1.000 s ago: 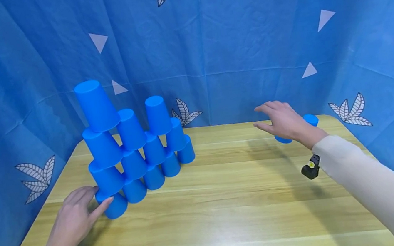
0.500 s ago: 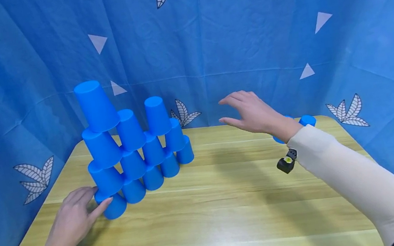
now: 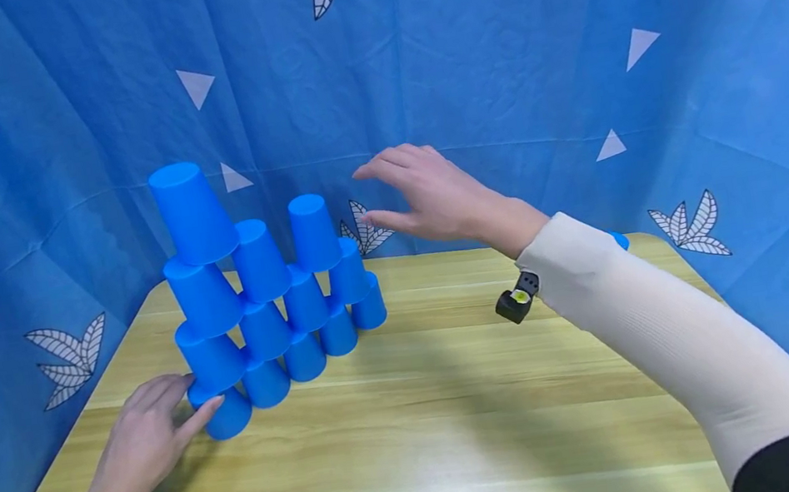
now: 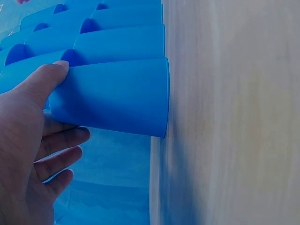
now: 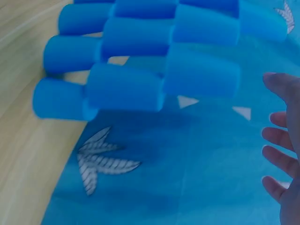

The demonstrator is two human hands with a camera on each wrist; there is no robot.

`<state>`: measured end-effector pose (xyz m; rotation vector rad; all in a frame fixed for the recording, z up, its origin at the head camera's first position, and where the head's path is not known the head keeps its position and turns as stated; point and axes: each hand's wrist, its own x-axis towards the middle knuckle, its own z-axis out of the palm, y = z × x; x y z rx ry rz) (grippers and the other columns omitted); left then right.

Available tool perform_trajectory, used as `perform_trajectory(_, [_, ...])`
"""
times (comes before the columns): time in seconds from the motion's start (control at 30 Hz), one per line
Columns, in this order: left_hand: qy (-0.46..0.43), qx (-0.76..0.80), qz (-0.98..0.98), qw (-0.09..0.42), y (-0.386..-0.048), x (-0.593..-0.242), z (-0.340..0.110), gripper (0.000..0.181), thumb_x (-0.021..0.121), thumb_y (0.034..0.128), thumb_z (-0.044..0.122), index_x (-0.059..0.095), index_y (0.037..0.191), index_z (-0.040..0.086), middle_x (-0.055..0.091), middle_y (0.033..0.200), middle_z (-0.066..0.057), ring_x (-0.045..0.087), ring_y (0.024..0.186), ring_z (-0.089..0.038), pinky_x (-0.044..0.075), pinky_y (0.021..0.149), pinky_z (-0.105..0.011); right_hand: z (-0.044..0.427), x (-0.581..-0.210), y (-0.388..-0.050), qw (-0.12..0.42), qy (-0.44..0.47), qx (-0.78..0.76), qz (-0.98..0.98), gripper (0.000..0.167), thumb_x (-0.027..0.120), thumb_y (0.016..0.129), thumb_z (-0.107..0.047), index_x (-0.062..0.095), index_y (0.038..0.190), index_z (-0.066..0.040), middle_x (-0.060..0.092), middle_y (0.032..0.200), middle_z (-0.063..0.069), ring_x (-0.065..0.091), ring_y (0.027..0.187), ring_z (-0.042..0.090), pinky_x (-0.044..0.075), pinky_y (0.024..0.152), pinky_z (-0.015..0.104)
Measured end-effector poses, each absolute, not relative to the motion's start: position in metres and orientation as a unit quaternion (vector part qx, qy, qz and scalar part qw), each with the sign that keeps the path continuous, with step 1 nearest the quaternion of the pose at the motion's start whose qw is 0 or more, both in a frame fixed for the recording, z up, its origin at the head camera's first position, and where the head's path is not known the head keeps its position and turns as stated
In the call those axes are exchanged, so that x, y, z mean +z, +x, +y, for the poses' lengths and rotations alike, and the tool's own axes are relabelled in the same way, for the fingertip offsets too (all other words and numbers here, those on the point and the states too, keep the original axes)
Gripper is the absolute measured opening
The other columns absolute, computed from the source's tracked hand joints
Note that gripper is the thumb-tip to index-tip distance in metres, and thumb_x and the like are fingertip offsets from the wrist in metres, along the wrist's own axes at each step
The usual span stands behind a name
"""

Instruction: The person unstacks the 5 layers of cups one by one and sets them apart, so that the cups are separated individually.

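Note:
Upside-down blue cups are stacked in stepped rows at the left of the wooden table [image 3: 422, 444], with one cup [image 3: 193, 215] highest, above the left end. My left hand [image 3: 138, 442] holds the front-left bottom cup [image 3: 229, 416] between thumb and fingers; in the left wrist view, the thumb of that hand [image 4: 28, 126] lies on the cup [image 4: 112, 96]. Raised in the air, my right hand [image 3: 433, 194] is empty, fingers apart, just right of the third row's rightmost cup [image 3: 314, 234]. The right wrist view shows that hand [image 5: 286, 136] apart from the cups [image 5: 201, 72].
Part of another blue cup [image 3: 619, 240] shows behind my right sleeve at the table's back right. A blue patterned curtain [image 3: 487, 40] hangs behind the table and along its sides.
My right hand has moved left and upward from the back-right cups toward the stack, still empty. My left hand and the stacked cups have stayed in place.

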<state>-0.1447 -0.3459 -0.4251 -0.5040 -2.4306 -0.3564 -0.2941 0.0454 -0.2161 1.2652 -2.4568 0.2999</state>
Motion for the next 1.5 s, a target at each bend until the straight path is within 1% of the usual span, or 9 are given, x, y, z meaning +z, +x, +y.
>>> perform_trajectory(0.33, [-0.199,-0.132,-0.918,0.316,-0.144,-0.426,-0.345,0.042,0.076,0.0838,0.030,0.068,0.105,-0.005,0.069,0.097,-0.019,0.063,0.094,-0.040,0.050,0.085,-0.059,-0.003,-0.192,-0.283,0.173,0.470,0.127,-0.856,0.059,0.057,0.095,-0.052,0.052,0.140,-0.014,0.054,0.138,0.003,0.045,0.130,0.020,0.037,0.109,0.041])
perform_trajectory(0.43, [-0.197,-0.130,-0.919,0.316,-0.144,-0.426,-0.345,0.044,0.074,0.0862,0.033,0.067,0.106,-0.005,0.069,0.097,-0.019,0.063,0.094,-0.040,0.050,0.085,-0.060,-0.018,-0.185,-0.279,0.174,0.473,0.120,-0.856,0.061,0.055,0.095,-0.054,0.050,0.143,-0.016,0.052,0.140,0.001,0.043,0.131,0.018,0.035,0.111,0.037])
perform_trajectory(0.6, [-0.188,-0.130,-0.923,0.310,-0.143,-0.425,-0.343,0.045,0.075,0.0853,0.033,0.067,0.106,-0.006,0.069,0.098,-0.020,0.062,0.095,-0.041,0.050,0.086,-0.061,-0.042,-0.168,-0.269,0.163,0.463,0.096,-0.866,0.066,0.049,0.095,-0.060,0.044,0.147,-0.022,0.046,0.146,-0.004,0.038,0.136,0.013,0.029,0.114,0.031])
perform_trajectory(0.77, [-0.196,-0.135,-0.917,0.320,-0.144,-0.425,-0.341,0.045,0.075,0.0851,0.034,0.068,0.104,-0.005,0.069,0.097,-0.019,0.063,0.094,-0.040,0.050,0.085,-0.059,-0.063,-0.152,-0.261,0.144,0.451,0.068,-0.878,0.070,0.045,0.093,-0.065,0.038,0.151,-0.026,0.041,0.150,-0.007,0.034,0.139,0.012,0.025,0.116,0.031])
perform_trajectory(0.87, [-0.207,-0.137,-0.911,0.330,-0.146,-0.424,-0.339,0.047,0.071,0.0885,0.039,0.068,0.103,-0.006,0.069,0.096,-0.019,0.063,0.093,-0.039,0.051,0.084,-0.058,-0.073,-0.146,-0.258,0.136,0.442,0.050,-0.885,0.072,0.043,0.093,-0.067,0.036,0.152,-0.027,0.040,0.151,-0.008,0.033,0.139,0.011,0.024,0.117,0.033])
perform_trajectory(1.0, [-0.218,-0.137,-0.906,0.336,-0.147,-0.424,-0.338,0.057,0.059,0.0947,0.048,0.068,0.104,-0.007,0.069,0.096,-0.020,0.063,0.092,-0.040,0.051,0.083,-0.058,-0.083,-0.143,-0.256,0.132,0.441,0.032,-0.887,0.072,0.041,0.092,-0.068,0.034,0.153,-0.029,0.039,0.152,-0.009,0.033,0.140,0.011,0.025,0.116,0.033])
perform_trajectory(1.13, [-0.223,-0.137,-0.904,0.338,-0.147,-0.424,-0.337,0.062,0.053,0.0965,0.052,0.067,0.104,-0.008,0.069,0.095,-0.020,0.064,0.091,-0.040,0.052,0.082,-0.058,-0.093,-0.141,-0.255,0.128,0.443,0.017,-0.887,0.072,0.040,0.094,-0.067,0.032,0.154,-0.029,0.038,0.153,-0.008,0.032,0.140,0.012,0.027,0.115,0.033])
perform_trajectory(1.33, [-0.215,-0.138,-0.908,0.332,-0.146,-0.424,-0.335,0.059,0.058,0.0950,0.050,0.068,0.104,-0.008,0.069,0.096,-0.020,0.063,0.091,-0.040,0.052,0.082,-0.057,-0.104,-0.144,-0.257,0.112,0.428,0.006,-0.897,0.071,0.038,0.095,-0.066,0.032,0.154,-0.027,0.037,0.154,-0.007,0.033,0.141,0.013,0.028,0.116,0.035])
perform_trajectory(1.5, [-0.209,-0.141,-0.910,0.329,-0.145,-0.425,-0.333,0.056,0.062,0.0932,0.048,0.068,0.104,-0.007,0.069,0.097,-0.021,0.063,0.092,-0.040,0.051,0.083,-0.058,-0.105,-0.146,-0.259,0.104,0.424,0.013,-0.900,0.067,0.040,0.096,-0.063,0.037,0.152,-0.026,0.042,0.150,-0.007,0.040,0.137,0.011,0.034,0.112,0.031])
